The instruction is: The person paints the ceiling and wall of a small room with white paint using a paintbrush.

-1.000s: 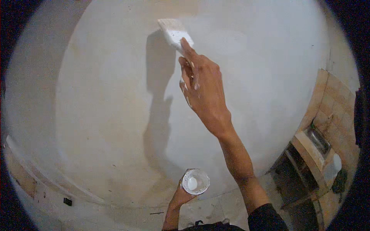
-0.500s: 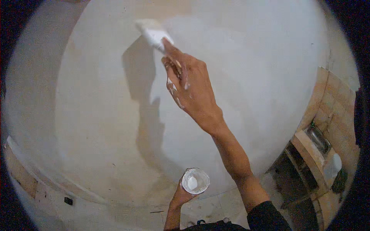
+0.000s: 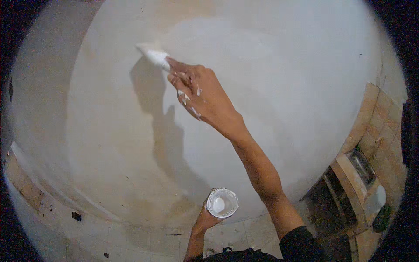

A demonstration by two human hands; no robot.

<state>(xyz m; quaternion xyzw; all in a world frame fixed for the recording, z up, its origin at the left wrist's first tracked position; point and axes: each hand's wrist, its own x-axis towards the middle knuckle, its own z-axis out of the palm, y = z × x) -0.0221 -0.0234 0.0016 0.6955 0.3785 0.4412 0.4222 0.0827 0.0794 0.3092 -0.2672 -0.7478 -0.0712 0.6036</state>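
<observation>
With its bristles at the pale wall point(image 3: 113, 144), a paintbrush point(image 3: 153, 56) coated in white paint is gripped by my right hand point(image 3: 200, 94). White smears mark the thumb side of that hand. The brush is slightly blurred, and I cannot tell whether its tip presses on the wall. Lower down, my left hand point(image 3: 207, 220) is wrapped around a small round tub point(image 3: 222, 202), held upright with its mouth facing up. White paint shows inside the tub and on its rim. Most of the left fingers are hidden behind it.
Fresh white paint covers the wall to the right, while beige patches show at the left and top. A counter point(image 3: 349, 174) with a metal sink point(image 3: 361, 166) and a white container point(image 3: 376, 198) stands at the lower right. The tiled floor point(image 3: 152, 242) has small dark bits.
My right hand has carried the brush left and downward across the wall. My left hand holds the tub in nearly the same place. The view has shifted slightly.
</observation>
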